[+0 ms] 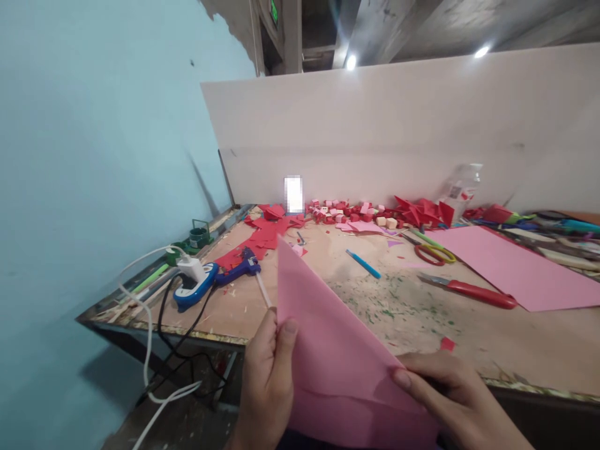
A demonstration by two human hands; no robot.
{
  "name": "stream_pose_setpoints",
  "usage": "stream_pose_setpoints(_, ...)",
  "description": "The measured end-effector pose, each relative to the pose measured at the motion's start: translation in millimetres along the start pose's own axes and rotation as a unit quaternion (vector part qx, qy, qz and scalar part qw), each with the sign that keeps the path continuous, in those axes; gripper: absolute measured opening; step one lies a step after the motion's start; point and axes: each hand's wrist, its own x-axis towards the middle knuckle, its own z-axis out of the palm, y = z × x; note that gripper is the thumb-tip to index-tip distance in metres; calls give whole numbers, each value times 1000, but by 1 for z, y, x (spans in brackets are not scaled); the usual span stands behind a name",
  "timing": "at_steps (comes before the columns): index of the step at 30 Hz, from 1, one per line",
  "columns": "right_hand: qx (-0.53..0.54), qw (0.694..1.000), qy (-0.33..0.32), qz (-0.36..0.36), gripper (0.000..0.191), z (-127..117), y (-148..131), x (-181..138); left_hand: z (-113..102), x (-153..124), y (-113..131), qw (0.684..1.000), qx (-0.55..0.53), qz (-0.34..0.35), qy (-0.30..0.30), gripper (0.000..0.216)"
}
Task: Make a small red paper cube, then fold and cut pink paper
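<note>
A folded sheet of pink paper (323, 331) is held up in front of the table edge, one corner pointing upward. My left hand (269, 369) grips its left edge, thumb on the near face. On the slanting right edge, my right hand (450, 394) pinches the paper between thumb and fingers. Beyond it on the table lie a blue pen (363, 264), a red-handled knife (469, 290) and scissors with red and yellow handles (434, 252). A blue glue gun (239, 267) with a glue stick in its back lies left of the paper.
A blue power strip (194, 287) with a white plug and trailing cables sits at the table's left edge. Red paper pieces (262, 240), small red and pink cubes (347, 212), a lit phone (294, 195) and a plastic bottle (462, 187) stand along the back. Another pink sheet (520, 265) lies right.
</note>
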Motion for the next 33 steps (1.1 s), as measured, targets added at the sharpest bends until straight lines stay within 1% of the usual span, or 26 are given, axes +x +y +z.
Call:
stream_pose_setpoints(4, 7, 999, -35, -13, 56, -5, 3, 0, 0, 8, 2, 1000, -9, -10, 21, 44)
stream_pose_setpoints(7, 16, 999, -42, 10, 50, -8, 3, 1, 1, 14, 7, 999, -36, -15, 34, 44)
stream_pose_setpoints(9, 18, 999, -35, 26, 49, -9, 2, 1, 1, 17, 9, 997, -63, -28, 37, 40)
stream_pose_setpoints(12, 31, 999, -14, 38, 53, -11, 0, 2, 0, 21, 9, 993, -99, -62, 24, 36)
stream_pose_setpoints(16, 72, 995, -26, 64, 52, -13, 3, 1, -1, 27, 6, 992, -111, -60, 24, 40)
stream_pose_setpoints(18, 85, 994, -15, 70, 51, -13, 5, 1, -2, 29, 7, 991, -118, -62, 24, 42)
stream_pose_setpoints(20, 98, 991, 11, 86, 49, -13, 6, 1, -2, 30, 9, 988, -133, -77, 20, 43)
stream_pose_setpoints(23, 150, 976, 73, 142, 47, -14, 3, 2, -2, 28, 12, 981, -160, -107, -3, 49)
stream_pose_setpoints(25, 188, 961, 97, 177, 47, -16, 0, 3, -3, 26, 12, 975, -177, -131, -39, 53)
stream_pose_setpoints(26, 200, 957, 98, 186, 47, -17, -1, 3, -3, 25, 11, 971, -182, -142, -61, 52)
stream_pose_setpoints(28, 203, 957, 88, 188, 46, -20, 2, 2, -4, 22, 10, 968, -178, -149, -92, 47)
stream_pose_setpoints(30, 178, 967, 65, 173, 44, -23, 11, 0, -3, 20, 9, 970, -167, -142, -102, 43)
stream_pose_setpoints(32, 135, 976, 64, 157, 43, -25, 22, 0, -2, 17, 9, 973, -167, -134, -91, 43)
stream_pose_setpoints(33, 112, 979, 86, 148, 42, -24, 27, 1, -1, 16, 9, 974, -170, -132, -75, 43)
